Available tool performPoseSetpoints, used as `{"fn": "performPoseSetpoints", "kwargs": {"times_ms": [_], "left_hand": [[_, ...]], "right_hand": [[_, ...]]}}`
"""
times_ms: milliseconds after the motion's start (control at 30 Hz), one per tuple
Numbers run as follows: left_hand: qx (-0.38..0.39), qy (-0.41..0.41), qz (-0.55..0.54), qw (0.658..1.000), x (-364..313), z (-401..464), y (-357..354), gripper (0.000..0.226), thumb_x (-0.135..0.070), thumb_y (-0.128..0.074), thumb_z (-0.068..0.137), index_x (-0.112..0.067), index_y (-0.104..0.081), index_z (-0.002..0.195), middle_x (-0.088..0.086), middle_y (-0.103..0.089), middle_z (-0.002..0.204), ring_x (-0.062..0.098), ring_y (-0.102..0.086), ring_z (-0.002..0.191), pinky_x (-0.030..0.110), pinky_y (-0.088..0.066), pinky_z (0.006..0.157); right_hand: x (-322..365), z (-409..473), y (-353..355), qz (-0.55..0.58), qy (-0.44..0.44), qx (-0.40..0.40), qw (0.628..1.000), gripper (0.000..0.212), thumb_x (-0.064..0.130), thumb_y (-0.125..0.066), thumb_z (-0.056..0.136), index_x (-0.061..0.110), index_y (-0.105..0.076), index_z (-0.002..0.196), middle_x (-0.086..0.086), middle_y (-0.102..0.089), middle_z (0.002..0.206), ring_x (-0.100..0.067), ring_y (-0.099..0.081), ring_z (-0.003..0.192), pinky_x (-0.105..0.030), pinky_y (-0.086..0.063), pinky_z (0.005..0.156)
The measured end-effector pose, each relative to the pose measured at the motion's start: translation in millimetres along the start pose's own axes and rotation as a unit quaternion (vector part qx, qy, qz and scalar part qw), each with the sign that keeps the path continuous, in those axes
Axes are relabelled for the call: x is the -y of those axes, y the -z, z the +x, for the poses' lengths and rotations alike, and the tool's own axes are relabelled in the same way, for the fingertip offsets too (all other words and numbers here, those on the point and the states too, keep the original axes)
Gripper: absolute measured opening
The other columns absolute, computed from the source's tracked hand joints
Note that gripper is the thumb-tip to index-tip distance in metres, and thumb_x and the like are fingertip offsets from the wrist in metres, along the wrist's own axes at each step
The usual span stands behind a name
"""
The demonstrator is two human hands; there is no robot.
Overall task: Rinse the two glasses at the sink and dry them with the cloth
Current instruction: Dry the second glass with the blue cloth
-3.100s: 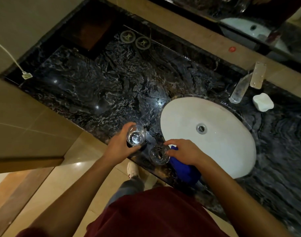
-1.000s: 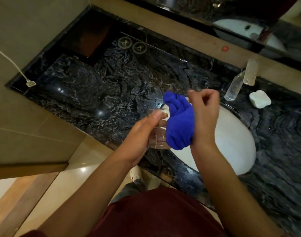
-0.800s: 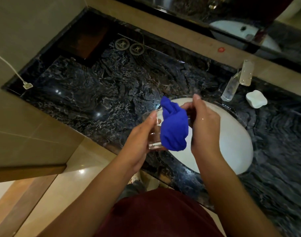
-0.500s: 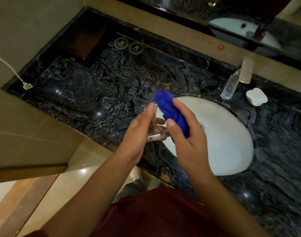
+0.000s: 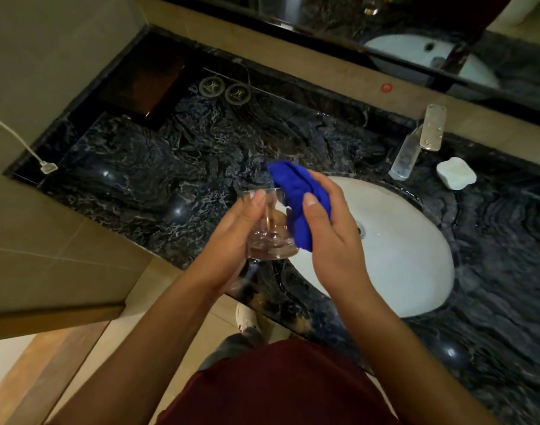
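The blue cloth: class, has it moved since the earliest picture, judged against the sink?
Yes. The blue cloth has left the counter edge at the sink and is up against the glass.

A dark marbled counter (image 5: 176, 167) is set against beige tiled walls (image 5: 42, 72), with a mirror (image 5: 385, 23) along the far side. Pale floor tiles (image 5: 115, 348) are seen near left. Ceiling lights are reflected in the polished stone.
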State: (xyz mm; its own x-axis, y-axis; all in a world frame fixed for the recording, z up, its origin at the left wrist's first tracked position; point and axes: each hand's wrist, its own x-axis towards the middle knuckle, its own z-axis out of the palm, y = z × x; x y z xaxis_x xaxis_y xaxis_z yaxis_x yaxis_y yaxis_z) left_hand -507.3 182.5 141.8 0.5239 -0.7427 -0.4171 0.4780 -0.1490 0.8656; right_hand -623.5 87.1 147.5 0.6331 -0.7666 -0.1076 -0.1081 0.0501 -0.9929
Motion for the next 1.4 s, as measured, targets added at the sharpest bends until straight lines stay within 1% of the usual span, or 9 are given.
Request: {"fn": "performPoseSetpoints", "kwargs": {"times_ms": [133,233,400,600,700,833,1133,1267,1400], "left_hand": [[0.041,0.023,0.024,0.999,-8.9,1.1,4.8,0.051,-0.057,-0.050,0.093,-0.018,-0.071,0.117,0.013,-0.077,0.103,0.024,-0.077,0.089,0.036,-0.063,0.070],[0.010,-0.003,0.098,0.995,-8.7,3.0,-0.7,0.050,-0.062,-0.053,0.092,-0.022,-0.074,0.115,0.011,-0.077,0.108,0.026,-0.076,0.098,0.044,-0.062,0.083],[-0.057,-0.169,0.279,0.944,-3.6,4.3,-9.5,0.060,-0.061,-0.043,0.094,-0.035,-0.036,0.148,-0.007,-0.054,0.143,0.012,-0.059,0.129,0.042,-0.049,0.110],[-0.101,-0.288,0.405,0.862,-3.4,-1.9,-14.1,0.036,-0.039,-0.056,0.096,-0.007,-0.057,0.081,0.000,-0.058,0.080,0.016,-0.055,0.076,0.031,-0.046,0.069],[0.035,-0.196,0.321,0.926,-19.7,-1.7,-8.1,0.028,-0.027,-0.073,0.089,-0.014,-0.063,0.066,-0.008,-0.061,0.058,0.004,-0.052,0.054,0.018,-0.042,0.055],[0.148,-0.063,0.271,0.949,-29.6,-7.5,-3.5,0.024,-0.025,-0.068,0.096,-0.012,-0.074,0.077,0.001,-0.075,0.066,0.007,-0.068,0.056,0.016,-0.052,0.058],[0.044,-0.023,-0.031,0.998,-2.6,-6.4,-30.5,0.034,-0.030,-0.055,0.090,-0.013,-0.078,0.072,0.002,-0.070,0.062,0.011,-0.063,0.049,0.021,-0.054,0.053],[0.007,0.015,-0.189,0.982,-0.7,1.7,-42.4,0.039,-0.036,-0.055,0.094,-0.002,-0.075,0.100,0.017,-0.072,0.104,0.024,-0.070,0.097,0.038,-0.060,0.095],[-0.051,0.013,-0.289,0.956,0.7,18.3,-49.4,0.043,-0.034,-0.050,0.101,-0.007,-0.081,0.088,0.007,-0.081,0.085,0.014,-0.079,0.080,0.034,-0.065,0.080]], "right_hand": [[-3.6,4.7,2.1,0.057,-0.030,0.002,0.998,0.032,0.045,-0.051,0.101,0.053,-0.059,0.130,0.029,-0.068,0.123,-0.006,-0.069,0.114,-0.032,-0.058,0.096],[-5.4,3.9,-0.3,0.137,-0.051,-0.005,0.989,0.033,0.037,-0.055,0.101,0.049,-0.062,0.130,0.022,-0.069,0.131,-0.005,-0.066,0.122,-0.030,-0.056,0.100],[-4.4,2.5,5.5,0.184,-0.081,0.015,0.979,0.037,0.034,-0.059,0.100,0.039,-0.061,0.137,0.013,-0.070,0.132,-0.012,-0.070,0.119,-0.037,-0.059,0.095],[4.6,11.8,23.0,0.179,-0.132,0.046,0.974,0.028,0.031,-0.067,0.092,0.036,-0.071,0.119,0.006,-0.078,0.112,-0.015,-0.077,0.094,-0.027,-0.060,0.069],[0.0,12.0,33.7,0.163,-0.167,0.107,0.966,0.027,0.035,-0.075,0.084,0.036,-0.076,0.111,0.001,-0.079,0.111,-0.020,-0.078,0.095,-0.033,-0.061,0.076],[-5.1,1.8,43.0,0.148,-0.163,0.122,0.968,0.032,0.039,-0.076,0.081,0.038,-0.075,0.113,0.004,-0.079,0.111,-0.016,-0.077,0.097,-0.028,-0.059,0.078],[7.4,18.3,58.5,0.279,-0.088,0.129,0.948,0.030,0.016,-0.061,0.093,0.023,-0.075,0.118,-0.007,-0.077,0.119,-0.018,-0.074,0.105,-0.025,-0.057,0.085],[-2.8,21.8,46.3,0.381,-0.119,0.079,0.913,0.033,0.021,-0.056,0.096,0.015,-0.067,0.127,-0.008,-0.076,0.121,-0.018,-0.073,0.107,-0.030,-0.059,0.088],[-14.4,8.4,23.1,0.306,-0.121,-0.017,0.944,0.046,0.031,-0.056,0.097,0.020,-0.058,0.142,0.000,-0.071,0.134,-0.014,-0.066,0.125,-0.033,-0.051,0.104]]}}
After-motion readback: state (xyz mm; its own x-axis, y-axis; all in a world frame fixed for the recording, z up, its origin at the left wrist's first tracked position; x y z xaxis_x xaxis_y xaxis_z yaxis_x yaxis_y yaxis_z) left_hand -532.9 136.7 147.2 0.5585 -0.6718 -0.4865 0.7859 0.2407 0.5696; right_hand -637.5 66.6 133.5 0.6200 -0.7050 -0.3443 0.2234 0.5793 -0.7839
